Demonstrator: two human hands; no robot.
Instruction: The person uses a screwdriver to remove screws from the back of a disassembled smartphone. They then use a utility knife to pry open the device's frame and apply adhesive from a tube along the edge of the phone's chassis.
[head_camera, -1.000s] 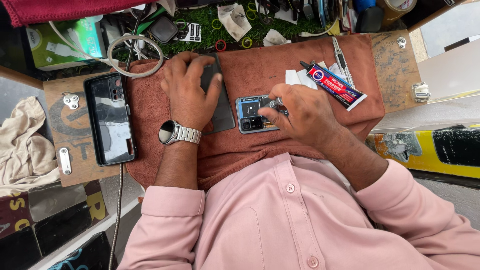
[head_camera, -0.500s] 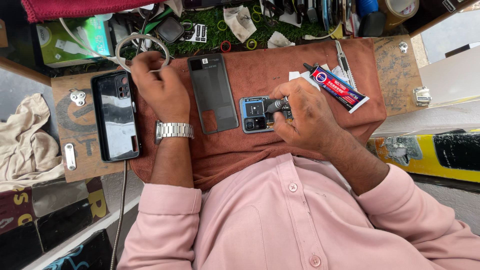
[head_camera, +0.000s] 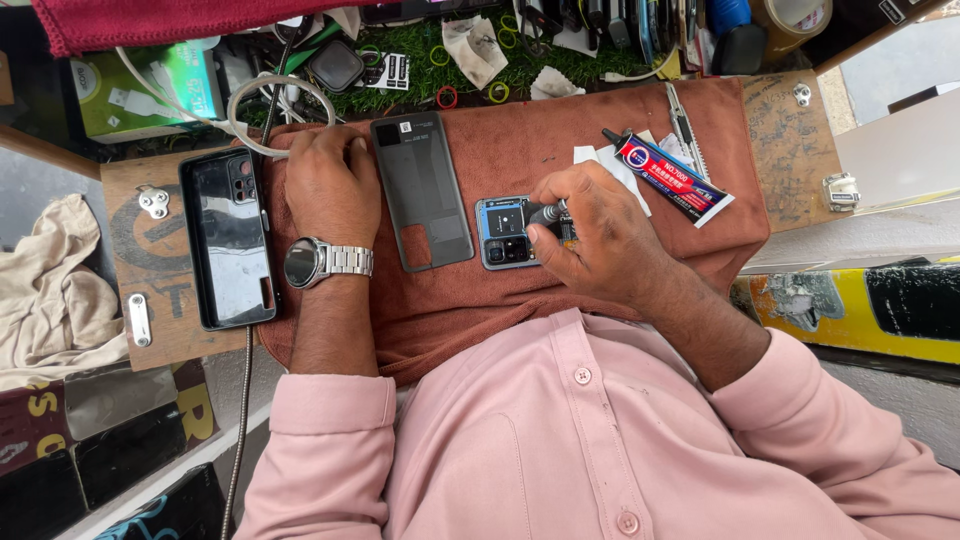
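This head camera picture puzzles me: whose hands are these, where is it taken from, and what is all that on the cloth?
The camera sits on a person's head and looks straight down, so the pink sleeves and both hands are that person's own. No machine is involved.

The surface is a small bench covered by a brown cloth. On it lies a dark phone back cover, flat and untouched. Beside it is a small blue camera module frame. The right hand pinches a small dark tool against that frame. The left hand, with a wristwatch, rests on the cloth and appears to hold nothing. Beyond its wrist a black phone lies on a wooden board. A red and blue glue tube lies past the right hand. Cables and small parts crowd the far edge.
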